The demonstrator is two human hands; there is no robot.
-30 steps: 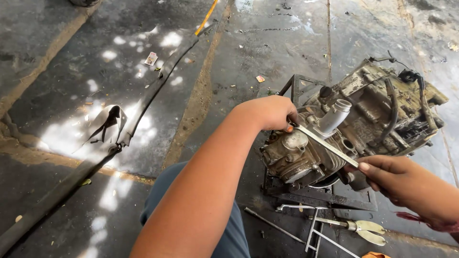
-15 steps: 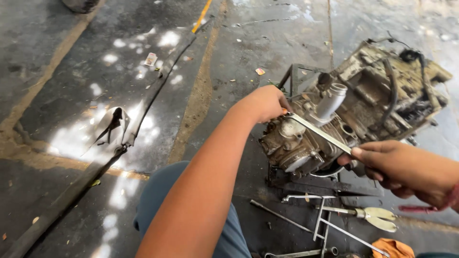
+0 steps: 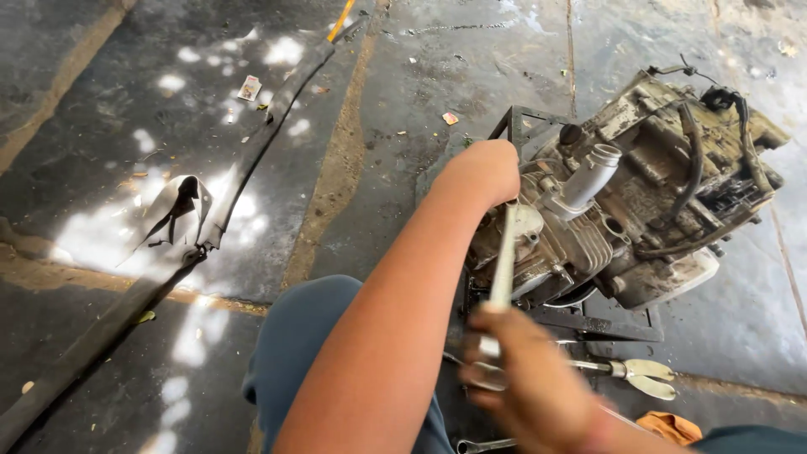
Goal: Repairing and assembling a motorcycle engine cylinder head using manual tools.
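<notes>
Steel wrench (image 3: 503,267), stiff and likely oily, is clamped at its lower end by the right hand (image 3: 525,382), while the left hand (image 3: 486,171) is closed over its head on the heavy engine (image 3: 639,197)

The left arm reaches forward and up across the view, bare to the elbow, its left hand (image 3: 486,172) curled into a loose fist with knuckles turned away. The right hand (image 3: 525,378) sits low and near, blurred, fingers (image 3: 483,370) wrapped shut around a slim metal shaft.
</notes>
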